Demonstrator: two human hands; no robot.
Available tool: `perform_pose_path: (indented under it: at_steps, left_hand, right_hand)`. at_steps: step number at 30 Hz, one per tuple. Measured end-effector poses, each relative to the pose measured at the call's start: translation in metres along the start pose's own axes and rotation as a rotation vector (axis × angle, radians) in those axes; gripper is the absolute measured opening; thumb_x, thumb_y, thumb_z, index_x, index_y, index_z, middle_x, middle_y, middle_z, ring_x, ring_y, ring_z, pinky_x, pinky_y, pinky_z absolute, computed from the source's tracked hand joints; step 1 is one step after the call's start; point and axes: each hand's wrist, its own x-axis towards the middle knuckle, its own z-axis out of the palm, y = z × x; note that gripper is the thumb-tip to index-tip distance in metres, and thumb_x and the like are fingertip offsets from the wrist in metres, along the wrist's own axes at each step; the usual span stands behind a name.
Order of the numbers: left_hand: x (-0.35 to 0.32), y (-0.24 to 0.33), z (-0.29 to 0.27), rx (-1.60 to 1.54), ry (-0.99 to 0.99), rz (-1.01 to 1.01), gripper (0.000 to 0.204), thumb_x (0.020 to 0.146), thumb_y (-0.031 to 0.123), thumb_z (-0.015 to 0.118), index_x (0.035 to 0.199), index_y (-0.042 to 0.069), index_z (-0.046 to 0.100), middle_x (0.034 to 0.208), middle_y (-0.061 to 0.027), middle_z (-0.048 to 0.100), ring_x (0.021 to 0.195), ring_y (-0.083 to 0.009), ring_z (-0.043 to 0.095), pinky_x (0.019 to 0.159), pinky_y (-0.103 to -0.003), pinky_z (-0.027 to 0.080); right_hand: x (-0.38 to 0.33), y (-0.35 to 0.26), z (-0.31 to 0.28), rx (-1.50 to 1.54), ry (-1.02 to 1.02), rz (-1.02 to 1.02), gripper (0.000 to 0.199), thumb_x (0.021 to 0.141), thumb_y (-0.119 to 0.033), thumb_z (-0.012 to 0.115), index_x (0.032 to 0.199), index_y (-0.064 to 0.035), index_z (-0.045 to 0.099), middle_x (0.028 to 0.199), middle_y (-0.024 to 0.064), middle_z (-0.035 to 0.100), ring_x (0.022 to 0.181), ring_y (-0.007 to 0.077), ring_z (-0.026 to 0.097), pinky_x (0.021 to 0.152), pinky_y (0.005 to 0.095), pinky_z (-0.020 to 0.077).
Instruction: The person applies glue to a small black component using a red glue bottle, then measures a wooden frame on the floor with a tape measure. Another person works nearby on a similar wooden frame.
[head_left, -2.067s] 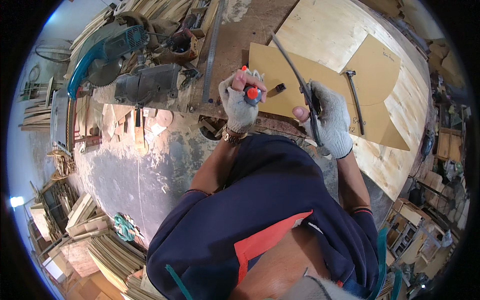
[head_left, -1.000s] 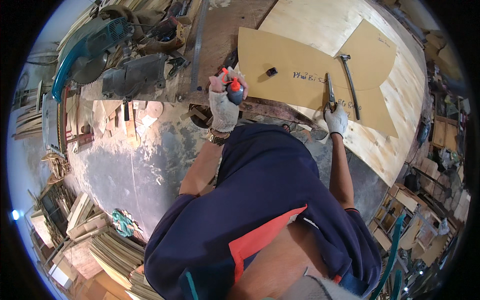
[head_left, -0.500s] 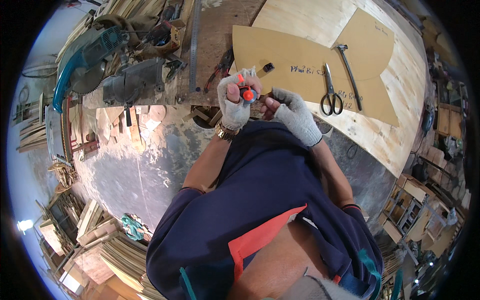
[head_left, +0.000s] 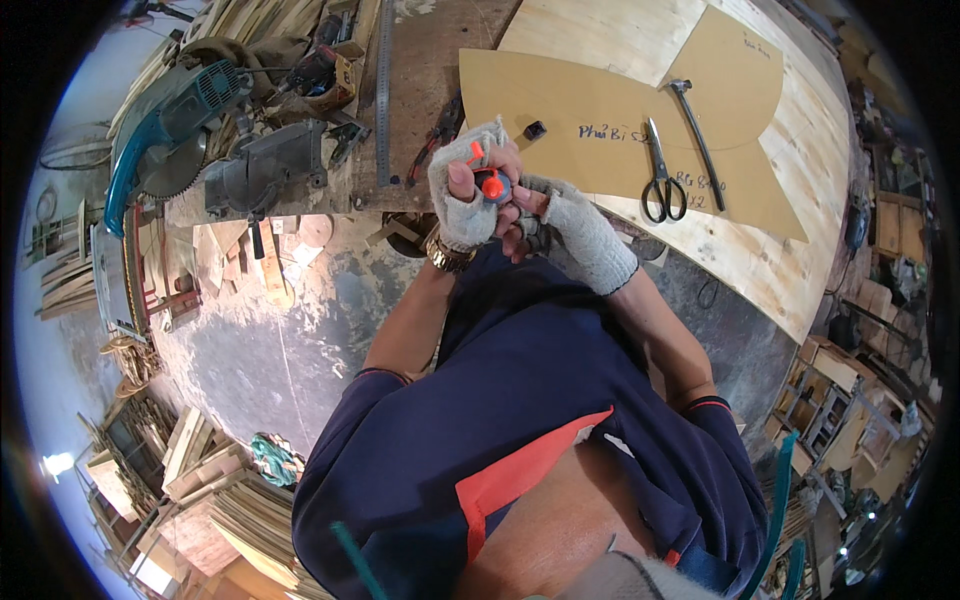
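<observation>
My left hand, in a grey fingerless glove, is closed around a small red and grey object, held in front of my chest. My right hand, also gloved, touches the same object from the right, its fingers curled against it. Both hands hover just off the near edge of the plywood workbench. Black-handled scissors lie on the brown cardboard pattern, to the right of my hands. A hammer lies beside the scissors. A small black piece sits on the cardboard just above my hands.
A long steel ruler lies on the darker bench top at the left, with pliers beside it. A blue mitre saw stands further left. Wood offcuts and stacked boards cover the concrete floor.
My right hand put the scissors down on the cardboard, came back to my left hand, and now touches the red object. The left hand kept hold of it throughout.
</observation>
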Motion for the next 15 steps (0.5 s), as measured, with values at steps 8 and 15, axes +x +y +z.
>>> perform_pose_path:
  at_steps: [8, 15]
  left_hand:
    - [0.008, -0.002, 0.013, 0.153, 0.264, -0.078, 0.078, 0.104, 0.067, 0.034, 0.069, 0.001, 0.058, 0.064, -0.008, 0.058, 0.061, -0.0174, 0.055, 0.057, -0.03, 0.04]
    - [0.008, -0.006, 0.021, -0.076, 0.366, -0.26, 0.063, 0.107, 0.052, 0.041, 0.072, 0.003, 0.054, 0.063, -0.0065, 0.055, 0.053, -0.0144, 0.051, 0.051, -0.028, 0.039]
  right_hand:
    - [-0.003, -0.007, -0.058, -0.958, 0.529, -0.232, 0.034, 0.095, -0.031, 0.068, 0.113, -0.0024, 0.061, 0.092, 0.0134, 0.07, 0.079, 0.027, 0.071, 0.069, 0.0387, 0.0577]
    - [-0.025, 0.036, -0.244, -1.619, 1.355, 0.087, 0.052, 0.077, -0.032, 0.08, 0.114, -0.0046, 0.057, 0.114, 0.0207, 0.064, 0.107, 0.04, 0.063, 0.089, 0.0501, 0.0535]
